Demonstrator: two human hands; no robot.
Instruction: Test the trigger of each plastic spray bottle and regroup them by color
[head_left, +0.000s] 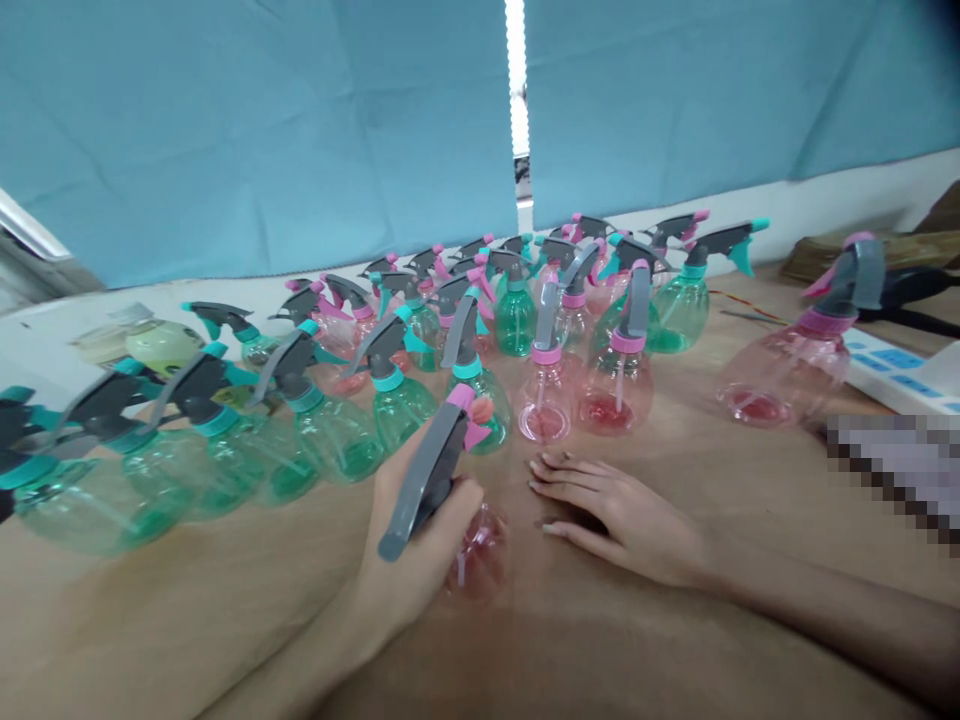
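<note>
My left hand point(420, 530) is closed around the neck of a pink spray bottle point(481, 560) with a grey trigger head and pink nozzle. The bottle's base is close to the table; whether it touches is hard to tell. Flat on the tabletop, with fingers apart and nothing held, lies my right hand point(622, 515). Just beyond it stand two pink spray bottles, one nearer the middle point(545, 400) and another beside it point(619, 390). Left of my left hand, green spray bottles point(337, 435) form a slanting row.
More green and pink spray bottles crowd the back of the wooden table point(675, 640). A lone pink spray bottle point(787, 375) stands at the right, near a white power strip point(892, 370) and a blurred-out flat object point(900, 470). A blue cloth point(300, 120) hangs behind.
</note>
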